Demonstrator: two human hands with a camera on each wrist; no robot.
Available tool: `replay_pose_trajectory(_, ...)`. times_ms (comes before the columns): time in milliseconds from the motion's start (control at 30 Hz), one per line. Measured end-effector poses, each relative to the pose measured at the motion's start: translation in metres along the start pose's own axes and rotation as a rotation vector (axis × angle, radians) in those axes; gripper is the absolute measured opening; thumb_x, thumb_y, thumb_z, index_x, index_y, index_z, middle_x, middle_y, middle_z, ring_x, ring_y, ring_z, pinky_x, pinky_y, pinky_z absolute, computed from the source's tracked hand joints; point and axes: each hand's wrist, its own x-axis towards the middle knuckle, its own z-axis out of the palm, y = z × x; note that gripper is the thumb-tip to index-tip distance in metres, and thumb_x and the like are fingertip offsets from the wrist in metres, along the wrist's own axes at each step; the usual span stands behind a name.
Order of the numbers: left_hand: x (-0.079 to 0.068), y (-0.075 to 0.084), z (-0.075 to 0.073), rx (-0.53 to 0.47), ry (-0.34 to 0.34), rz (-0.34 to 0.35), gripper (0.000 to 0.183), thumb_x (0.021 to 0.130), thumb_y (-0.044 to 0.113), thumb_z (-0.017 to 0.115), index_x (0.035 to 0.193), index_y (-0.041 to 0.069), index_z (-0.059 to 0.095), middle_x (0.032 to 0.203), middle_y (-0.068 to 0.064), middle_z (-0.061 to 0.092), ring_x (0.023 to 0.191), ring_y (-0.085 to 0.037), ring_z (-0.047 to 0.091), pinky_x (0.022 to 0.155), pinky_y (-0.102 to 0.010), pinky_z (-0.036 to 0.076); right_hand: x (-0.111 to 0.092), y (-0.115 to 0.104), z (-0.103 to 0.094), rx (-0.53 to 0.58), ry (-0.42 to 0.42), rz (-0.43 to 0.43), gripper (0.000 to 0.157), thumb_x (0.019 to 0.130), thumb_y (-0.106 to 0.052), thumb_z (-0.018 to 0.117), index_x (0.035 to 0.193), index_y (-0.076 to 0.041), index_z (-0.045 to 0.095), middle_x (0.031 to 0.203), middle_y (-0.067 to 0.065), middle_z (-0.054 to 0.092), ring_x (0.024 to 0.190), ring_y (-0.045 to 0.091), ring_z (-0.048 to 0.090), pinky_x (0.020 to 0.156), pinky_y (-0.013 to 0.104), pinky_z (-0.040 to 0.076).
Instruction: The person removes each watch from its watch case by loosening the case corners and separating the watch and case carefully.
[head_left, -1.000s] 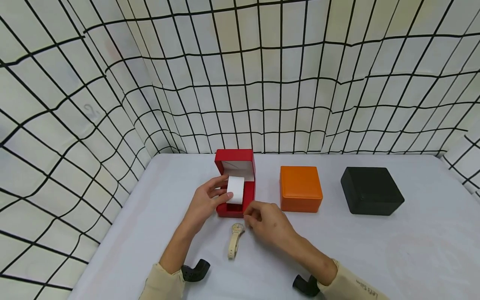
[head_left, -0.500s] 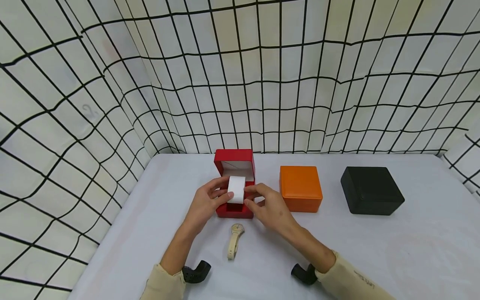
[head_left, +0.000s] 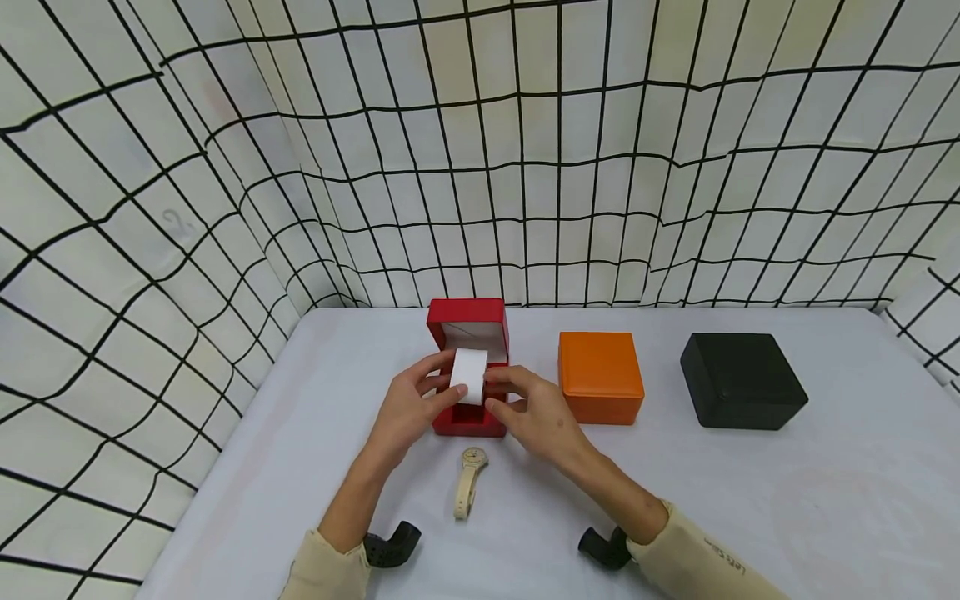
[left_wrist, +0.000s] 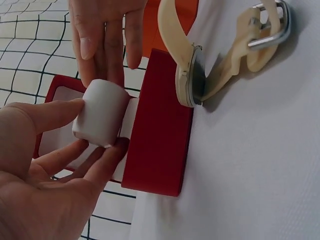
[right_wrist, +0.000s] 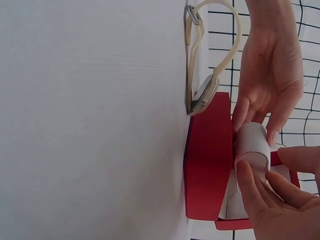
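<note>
A white watch cushion (head_left: 469,377) is held tilted over the open red watch box (head_left: 469,425). My left hand (head_left: 408,408) grips its left end between thumb and fingers, as the left wrist view shows. At the opposite end, my right hand (head_left: 536,417) has its thumb and fingertips on the cushion's rim; the right wrist view shows one finger (right_wrist: 247,180) over that end face. A cream-strapped wristwatch (head_left: 469,483) lies on the table in front of the box, its strap buckled into a loop (left_wrist: 190,75).
An orange box (head_left: 600,379) and a black box (head_left: 744,382), both closed, stand to the right of the red one. Behind the white table (head_left: 825,517) rises a black grid mesh (head_left: 558,167). Black wrist mounts (head_left: 393,543) hang at both cuffs.
My right hand has risen from the box's front right corner to the cushion's right end. The cushion has shifted slightly; my left hand keeps its grip. The wristwatch stays in place.
</note>
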Motion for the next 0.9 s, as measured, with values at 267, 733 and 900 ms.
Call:
replay_pose_trajectory(267,-0.0002,0.0045,0.0045,0.054,0.005,0.034,0.072,0.091,0.010,0.079,0.156,0.011,0.047,0.150,-0.016,0.058,0.138,-0.032,0.057,0.109,-0.044,0.054,0.0007,0.0011,0.0008,0.063,-0.046,0.003,0.045,0.096,-0.005,0.072,0.140,-0.008,0.064,0.144,0.004,0.062,0.124,0.025,0.067,0.096,0.032,0.061)
replay_pose_trajectory(733,-0.0032,0.0078,0.0086,0.210,0.086,0.072,0.067,0.087,0.015,0.085,0.148,0.012,0.058,0.133,-0.014,0.069,0.105,-0.028,0.072,0.093,-0.040,0.062,0.0001,0.0039,-0.0004,0.063,-0.043,-0.011,0.045,0.095,-0.004,0.072,0.140,-0.008,0.065,0.147,0.006,0.061,0.129,0.027,0.064,0.098,0.037,0.061)
replay_pose_trajectory(900,-0.0036,0.0066,0.0093,0.240,0.087,0.080,0.067,0.087,0.017,0.085,0.148,0.010,0.058,0.129,-0.016,0.071,0.101,-0.026,0.072,0.092,-0.040,0.063,-0.0005,0.0040,0.0003,0.060,-0.043,-0.001,0.044,0.096,-0.003,0.071,0.139,-0.008,0.065,0.143,0.007,0.063,0.126,0.028,0.065,0.099,0.038,0.060)
